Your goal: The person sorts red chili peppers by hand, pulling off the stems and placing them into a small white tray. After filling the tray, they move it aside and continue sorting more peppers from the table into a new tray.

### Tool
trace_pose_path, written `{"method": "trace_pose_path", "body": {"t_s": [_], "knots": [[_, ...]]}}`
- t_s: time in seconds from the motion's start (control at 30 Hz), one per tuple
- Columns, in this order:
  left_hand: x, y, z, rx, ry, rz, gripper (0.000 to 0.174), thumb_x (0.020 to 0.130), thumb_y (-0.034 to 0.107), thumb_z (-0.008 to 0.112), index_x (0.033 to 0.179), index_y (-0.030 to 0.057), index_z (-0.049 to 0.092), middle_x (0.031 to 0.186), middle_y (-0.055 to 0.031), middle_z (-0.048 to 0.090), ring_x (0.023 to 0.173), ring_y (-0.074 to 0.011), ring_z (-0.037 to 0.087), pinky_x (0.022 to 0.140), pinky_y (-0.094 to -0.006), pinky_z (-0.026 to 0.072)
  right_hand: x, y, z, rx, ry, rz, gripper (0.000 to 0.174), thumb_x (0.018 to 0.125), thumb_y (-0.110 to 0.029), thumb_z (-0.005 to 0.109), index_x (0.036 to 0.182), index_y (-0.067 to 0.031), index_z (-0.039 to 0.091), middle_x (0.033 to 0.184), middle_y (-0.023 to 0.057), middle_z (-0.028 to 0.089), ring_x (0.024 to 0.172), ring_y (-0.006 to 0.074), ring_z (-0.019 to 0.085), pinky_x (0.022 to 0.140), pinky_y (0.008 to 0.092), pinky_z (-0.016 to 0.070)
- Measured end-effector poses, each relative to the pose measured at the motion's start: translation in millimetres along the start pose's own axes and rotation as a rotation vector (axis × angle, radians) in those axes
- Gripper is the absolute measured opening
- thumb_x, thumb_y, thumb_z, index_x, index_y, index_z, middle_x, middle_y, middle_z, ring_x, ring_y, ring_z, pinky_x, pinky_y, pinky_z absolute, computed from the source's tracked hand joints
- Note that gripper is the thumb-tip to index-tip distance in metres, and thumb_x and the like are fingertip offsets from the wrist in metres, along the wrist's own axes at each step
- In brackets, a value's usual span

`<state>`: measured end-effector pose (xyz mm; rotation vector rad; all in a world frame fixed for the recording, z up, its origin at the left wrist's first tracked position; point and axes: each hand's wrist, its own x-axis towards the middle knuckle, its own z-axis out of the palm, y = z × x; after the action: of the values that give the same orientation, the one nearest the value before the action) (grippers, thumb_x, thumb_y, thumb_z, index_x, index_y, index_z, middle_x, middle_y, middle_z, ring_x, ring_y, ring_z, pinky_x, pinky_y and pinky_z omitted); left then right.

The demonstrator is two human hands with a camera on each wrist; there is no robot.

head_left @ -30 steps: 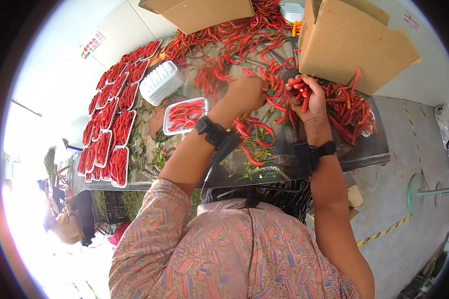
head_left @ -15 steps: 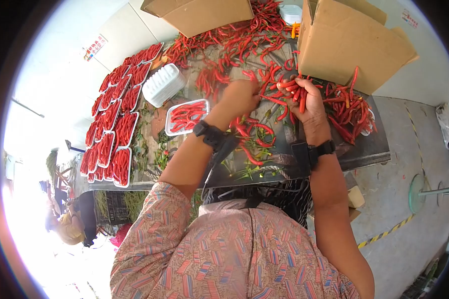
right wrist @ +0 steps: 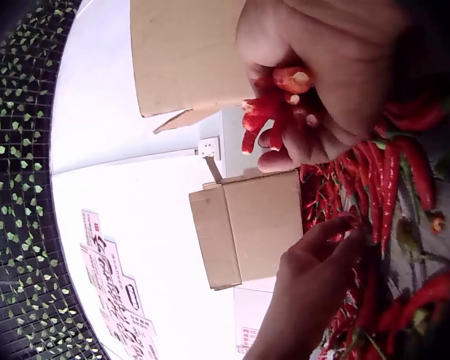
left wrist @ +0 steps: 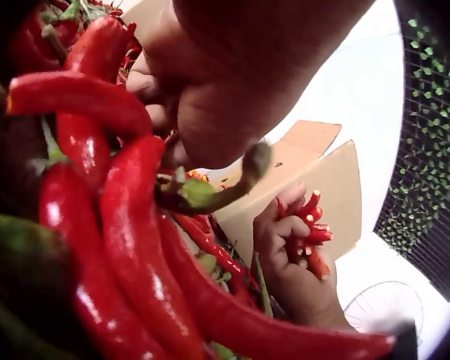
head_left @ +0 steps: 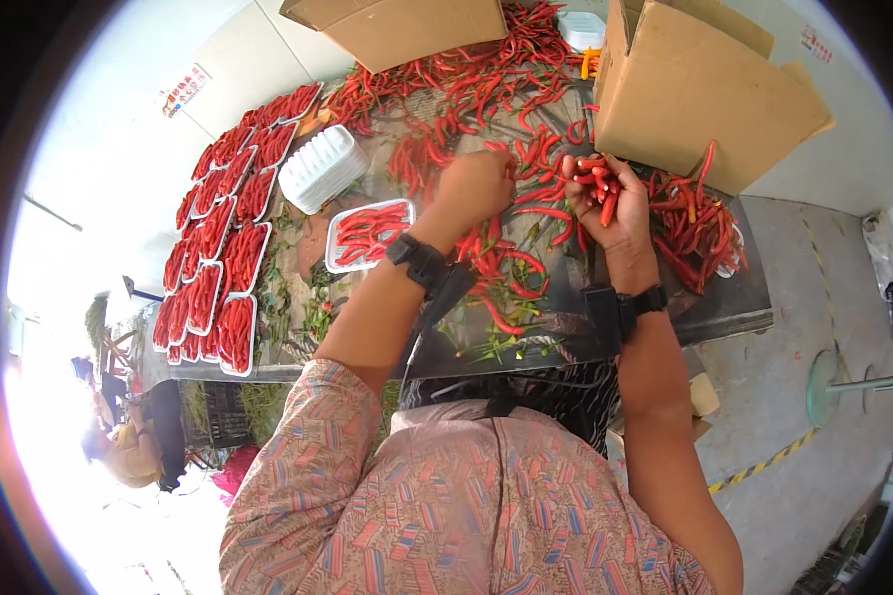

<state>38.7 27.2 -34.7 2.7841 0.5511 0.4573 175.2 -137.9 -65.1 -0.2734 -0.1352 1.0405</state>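
Note:
Several red chili peppers are bunched in my right hand, its fingers curled around them. In the right wrist view, pale stemless ends of the chilies stick out past the fingers. My left hand is to the left of it, low over loose red chilies on the table, palm down with fingers bent. The right wrist view has the left hand's thumb and fingertips close together beside red chilies; I cannot tell whether it holds one. Glossy chilies with green stems fill the left wrist view's foreground.
A white tray of chilies lies left of my left hand, below stacked white trays. Rows of filled trays line the table's left side. A chili heap lies at right, near a cardboard box. Stem scraps litter the front.
My left hand moved left away from the right hand, then stayed over the loose chilies. The right hand keeps its bunch, its fingers shifting a little around it.

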Motion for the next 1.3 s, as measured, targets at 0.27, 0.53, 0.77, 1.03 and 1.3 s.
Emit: {"method": "trace_pose_path", "body": {"t_s": [0.27,0.53,0.77,1.03,1.3], "knots": [[-0.7,-7.8,-9.5,-0.082,-0.135,0.015,0.025,0.079,0.026,0.063,0.096,0.0086,0.068,0.090,-0.0157,0.068,0.087,-0.0341,0.066,0.077,-0.0465,0.0522,4.4,-3.4,-7.7,-0.056,0.013,0.014,0.029,0.096,-0.020,0.054,0.095,0.0079,0.062,0.098,0.0205,0.066,0.095,0.0319,0.064,0.070,0.0387,0.0563],[0.4,-9.3,0.7,-0.012,-0.032,0.014,0.026,0.078,0.032,0.066,0.086,0.0075,0.069,0.082,-0.0163,0.068,0.081,-0.0327,0.067,0.071,-0.0438,0.0528,4.0,2.1,-7.2,-0.063,-0.004,0.043,0.019,0.095,-0.017,0.053,0.094,0.0011,0.059,0.097,0.0190,0.065,0.093,0.0303,0.065,0.075,0.0419,0.0568],[5.4,25.9,-37.0,-0.415,-0.068,-0.025,0.027,0.077,0.029,0.071,0.079,0.0033,0.065,0.070,-0.0108,0.063,0.065,-0.0179,0.061,0.061,-0.0331,0.0473,3.7,4.6,-3.9,-0.162,-0.014,0.100,0.012,0.091,-0.014,0.060,0.095,-0.0022,0.061,0.093,0.0136,0.066,0.083,0.0258,0.064,0.073,0.0386,0.0536],[19.3,56.3,-41.9,-0.347,-0.129,0.104,0.025,0.079,0.027,0.069,0.076,0.0031,0.065,0.066,-0.0081,0.062,0.062,-0.0147,0.059,0.061,-0.0314,0.0473,-0.8,9.3,5.2,-0.171,0.056,0.016,0.014,0.088,-0.012,0.067,0.096,-0.0021,0.062,0.091,0.0137,0.067,0.078,0.0235,0.062,0.069,0.0361,0.0522],[56.0,10.2,0.3,-0.143,0.001,0.037,0.023,0.079,0.028,0.066,0.092,0.0095,0.068,0.084,-0.0133,0.068,0.084,-0.0304,0.067,0.075,-0.0427,0.0524,4.1,1.0,-3.7,-0.237,0.103,-0.080,0.021,0.091,-0.014,0.056,0.097,0.0056,0.060,0.097,0.0167,0.066,0.092,0.0278,0.065,0.068,0.0348,0.0556]]}}
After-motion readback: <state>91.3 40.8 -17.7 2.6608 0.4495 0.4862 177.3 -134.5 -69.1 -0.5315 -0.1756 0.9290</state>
